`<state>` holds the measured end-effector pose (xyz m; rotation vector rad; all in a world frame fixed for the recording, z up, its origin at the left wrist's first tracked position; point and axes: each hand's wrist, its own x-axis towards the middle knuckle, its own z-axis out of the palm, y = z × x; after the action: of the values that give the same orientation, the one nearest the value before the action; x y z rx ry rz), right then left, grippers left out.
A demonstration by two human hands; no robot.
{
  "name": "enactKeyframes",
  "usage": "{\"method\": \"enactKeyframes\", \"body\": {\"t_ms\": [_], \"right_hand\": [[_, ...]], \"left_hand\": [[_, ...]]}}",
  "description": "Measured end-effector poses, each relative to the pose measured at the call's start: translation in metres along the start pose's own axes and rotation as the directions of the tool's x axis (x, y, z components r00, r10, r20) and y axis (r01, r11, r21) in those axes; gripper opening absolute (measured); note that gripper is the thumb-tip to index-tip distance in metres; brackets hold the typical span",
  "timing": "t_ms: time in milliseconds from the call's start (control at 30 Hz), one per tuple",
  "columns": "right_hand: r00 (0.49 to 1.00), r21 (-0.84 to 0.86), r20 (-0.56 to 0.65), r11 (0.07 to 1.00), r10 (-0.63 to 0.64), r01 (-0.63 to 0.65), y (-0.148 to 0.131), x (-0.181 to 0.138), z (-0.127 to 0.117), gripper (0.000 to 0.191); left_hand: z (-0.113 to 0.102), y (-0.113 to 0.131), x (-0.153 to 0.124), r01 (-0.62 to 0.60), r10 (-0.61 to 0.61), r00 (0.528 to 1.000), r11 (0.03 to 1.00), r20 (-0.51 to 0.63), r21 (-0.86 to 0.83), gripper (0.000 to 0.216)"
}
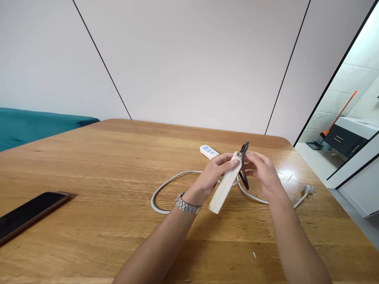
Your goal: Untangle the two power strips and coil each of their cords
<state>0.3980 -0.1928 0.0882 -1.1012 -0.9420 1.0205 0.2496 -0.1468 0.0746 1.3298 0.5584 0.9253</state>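
Wooden surface [89, 165] below; left hand [214, 173] wraps its fingers round a white block [225, 187], right hand [263, 171] fingers pinch a black cord [244, 165]

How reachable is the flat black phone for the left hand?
Probably yes: only bare wooden table separates the left hand from the flat black phone, though its grip is full with the cream power strip.

Bright even light, glare on table [284, 173], wide-angle edge distortion

No text, label or number can be read anywhere.
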Motion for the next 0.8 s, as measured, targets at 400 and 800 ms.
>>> {"method": "enactKeyframes", "body": {"t_ms": [400, 800], "right_hand": [[0.997, -0.030, 0.022, 0.997, 0.074, -0.073, -0.009, 0.000, -0.013, 0.029], [0.998, 0.321, 0.053, 0.946, 0.029, -0.044, -0.023, -0.004, -0.025, 0.028]], "left_hand": [[-0.007, -0.005, 0.004, -0.002, 0.010, 1.000, 0.968, -0.029, 0.252, 0.042], [-0.081, 0.007, 0.008, 0.227, 0.002, 0.928, 0.792, -0.374, 0.566, 0.058]]}}
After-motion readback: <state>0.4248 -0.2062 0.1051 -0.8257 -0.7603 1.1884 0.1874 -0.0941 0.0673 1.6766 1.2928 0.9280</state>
